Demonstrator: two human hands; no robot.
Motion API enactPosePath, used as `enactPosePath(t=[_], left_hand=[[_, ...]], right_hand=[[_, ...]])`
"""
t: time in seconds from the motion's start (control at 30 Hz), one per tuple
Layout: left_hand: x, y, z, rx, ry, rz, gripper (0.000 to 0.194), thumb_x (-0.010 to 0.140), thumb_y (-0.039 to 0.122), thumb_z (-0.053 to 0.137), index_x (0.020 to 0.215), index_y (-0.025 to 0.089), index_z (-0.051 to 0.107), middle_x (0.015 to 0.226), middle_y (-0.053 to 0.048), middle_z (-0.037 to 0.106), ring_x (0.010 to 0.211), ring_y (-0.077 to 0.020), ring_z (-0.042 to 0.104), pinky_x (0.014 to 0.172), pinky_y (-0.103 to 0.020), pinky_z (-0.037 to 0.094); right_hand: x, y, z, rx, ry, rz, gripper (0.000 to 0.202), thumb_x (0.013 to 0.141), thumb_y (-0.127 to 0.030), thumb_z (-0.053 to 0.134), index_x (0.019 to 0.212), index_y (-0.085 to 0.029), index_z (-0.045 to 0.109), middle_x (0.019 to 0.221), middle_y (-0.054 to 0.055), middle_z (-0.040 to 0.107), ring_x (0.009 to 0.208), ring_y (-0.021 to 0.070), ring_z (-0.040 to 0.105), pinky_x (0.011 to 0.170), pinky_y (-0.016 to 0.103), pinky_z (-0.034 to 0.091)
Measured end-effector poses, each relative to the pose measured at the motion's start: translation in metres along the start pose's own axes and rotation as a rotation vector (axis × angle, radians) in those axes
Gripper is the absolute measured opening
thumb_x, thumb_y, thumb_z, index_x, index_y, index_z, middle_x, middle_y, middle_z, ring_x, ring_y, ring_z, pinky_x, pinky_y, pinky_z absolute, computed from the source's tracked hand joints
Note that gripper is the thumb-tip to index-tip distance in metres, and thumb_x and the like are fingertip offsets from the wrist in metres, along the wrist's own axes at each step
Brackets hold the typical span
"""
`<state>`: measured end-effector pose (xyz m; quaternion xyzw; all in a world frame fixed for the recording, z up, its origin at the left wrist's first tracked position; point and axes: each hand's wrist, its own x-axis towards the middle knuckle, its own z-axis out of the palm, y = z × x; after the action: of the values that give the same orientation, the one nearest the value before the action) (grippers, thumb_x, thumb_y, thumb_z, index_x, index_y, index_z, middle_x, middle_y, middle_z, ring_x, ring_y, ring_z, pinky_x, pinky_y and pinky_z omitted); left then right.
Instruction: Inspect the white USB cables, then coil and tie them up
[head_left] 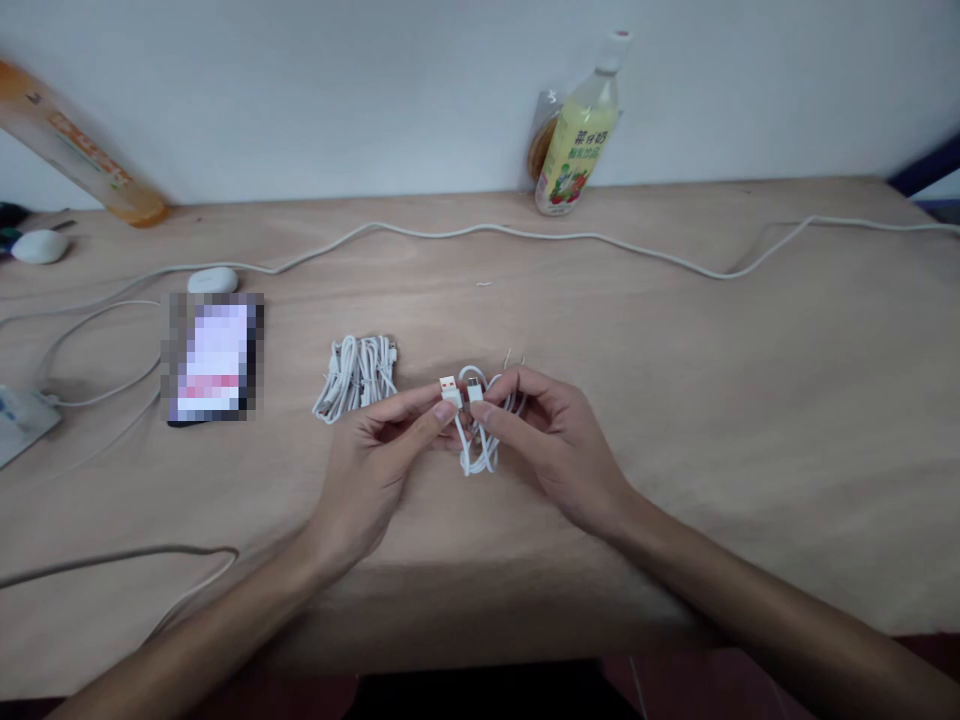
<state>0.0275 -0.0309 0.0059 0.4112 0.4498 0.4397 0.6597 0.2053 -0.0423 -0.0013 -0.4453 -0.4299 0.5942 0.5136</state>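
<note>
A coiled white cable (480, 460) is held up between both hands above the wooden table (712, 400). My left hand (386, 450) pinches its USB plug, whose metal end with red inside points up. Beside it, my right hand (551, 440) pinches the other plug between thumb and index finger. The two plugs are side by side with a small gap. Thin tie ends stick up near my right fingertips. Just behind my left hand, a pile of bundled white cables (360, 370) lies on the table, partly hidden by that hand.
At the left are a blurred phone (214, 360), a white case (213, 280), a power strip (26, 425) and loose cords. A long white cord (480, 229) crosses the back. Bottles (577, 150) stand by the wall, one orange (82, 150) at the far left.
</note>
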Motion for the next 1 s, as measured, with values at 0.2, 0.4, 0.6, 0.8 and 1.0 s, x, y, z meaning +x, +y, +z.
enactPosePath(t=[0.2,0.4,0.6,0.8,1.0], left_hand=[[0.0,-0.0013,-0.0011,0.012,0.007,-0.008,0.025,0.089,0.036,0.092,0.113,0.029,0.091,0.118,-0.006,0.089,0.097,-0.0231,0.085,0.09,-0.034,0.07],[-0.0004,-0.0008,-0.0007,0.01,0.008,-0.006,0.026,0.088,0.036,0.093,0.113,0.029,0.091,0.117,-0.006,0.089,0.097,-0.0243,0.084,0.086,-0.035,0.07],[0.0003,-0.0024,-0.0016,0.001,-0.003,-0.002,0.024,0.09,0.035,0.092,0.114,0.031,0.091,0.113,-0.004,0.089,0.092,-0.0204,0.083,0.085,-0.031,0.069],[-0.0004,-0.0022,-0.0017,-0.001,0.003,0.005,0.023,0.088,0.037,0.094,0.111,0.031,0.092,0.109,-0.004,0.09,0.087,-0.0166,0.081,0.084,-0.025,0.067],[0.0005,-0.0026,-0.002,0.015,0.015,0.009,0.02,0.088,0.037,0.094,0.107,0.029,0.093,0.105,-0.004,0.09,0.085,-0.0158,0.079,0.083,-0.025,0.068]], right_hand=[[-0.0001,0.0001,0.0001,-0.013,-0.004,-0.002,0.028,0.088,-0.045,0.086,0.079,-0.024,0.07,0.079,0.0,0.073,0.072,0.0162,0.065,0.067,0.031,0.056],[-0.0003,-0.0008,0.0004,-0.02,0.004,0.002,0.033,0.086,-0.049,0.088,0.078,-0.024,0.069,0.078,-0.001,0.072,0.072,0.0166,0.065,0.067,0.032,0.057],[-0.0004,-0.0016,0.0015,0.001,0.006,-0.003,0.035,0.085,-0.051,0.09,0.078,-0.024,0.069,0.077,0.0,0.073,0.07,0.0164,0.065,0.066,0.031,0.057],[-0.0012,-0.0016,0.0009,-0.004,0.001,0.01,0.028,0.089,-0.045,0.085,0.079,-0.024,0.069,0.077,0.0,0.073,0.07,0.0162,0.066,0.066,0.031,0.058],[-0.0016,-0.0011,0.0009,-0.016,0.011,-0.001,0.026,0.089,-0.041,0.084,0.078,-0.024,0.069,0.076,-0.001,0.072,0.069,0.0152,0.065,0.066,0.03,0.057]])
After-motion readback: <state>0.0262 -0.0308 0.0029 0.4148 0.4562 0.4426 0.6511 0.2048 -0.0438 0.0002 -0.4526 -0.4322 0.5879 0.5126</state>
